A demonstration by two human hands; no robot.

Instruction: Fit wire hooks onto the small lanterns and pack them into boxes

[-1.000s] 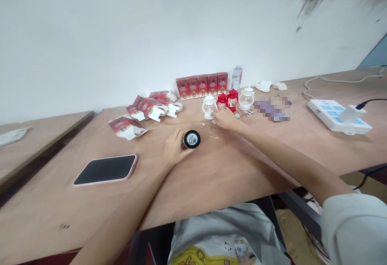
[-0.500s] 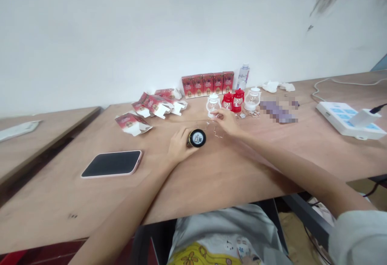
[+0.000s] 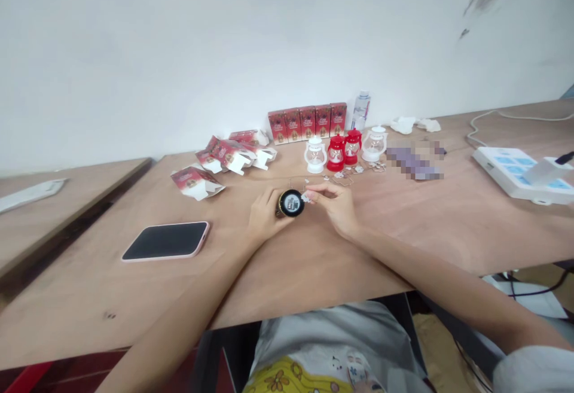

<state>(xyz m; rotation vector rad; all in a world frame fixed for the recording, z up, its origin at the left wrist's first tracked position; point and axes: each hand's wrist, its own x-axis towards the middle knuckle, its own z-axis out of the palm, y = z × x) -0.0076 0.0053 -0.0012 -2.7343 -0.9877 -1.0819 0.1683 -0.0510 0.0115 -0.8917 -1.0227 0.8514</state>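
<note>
My left hand (image 3: 265,216) is closed around a black, round-ended item (image 3: 292,203) whose pale end faces up, with small parts showing inside. Just right of it, the fingertips of my right hand (image 3: 334,204) pinch a small white piece (image 3: 307,197), close to the black rim. Beyond my hands stand a white lantern (image 3: 315,157), a red lantern (image 3: 336,155), a second red lantern (image 3: 353,148) and another white lantern (image 3: 374,145). Thin wire pieces with white tags (image 3: 339,176) lie in front of them.
Red boxes (image 3: 307,122) stand in a row by the wall, beside a clear bottle (image 3: 361,110). Opened red-and-white cartons (image 3: 229,154) lie left of them. A phone (image 3: 165,241) rests at the left front, a white power strip (image 3: 522,171) at the right.
My right hand has come back from beside the front white lantern toward the black item, and a small white piece now shows at its fingertips. My left hand keeps its hold.
</note>
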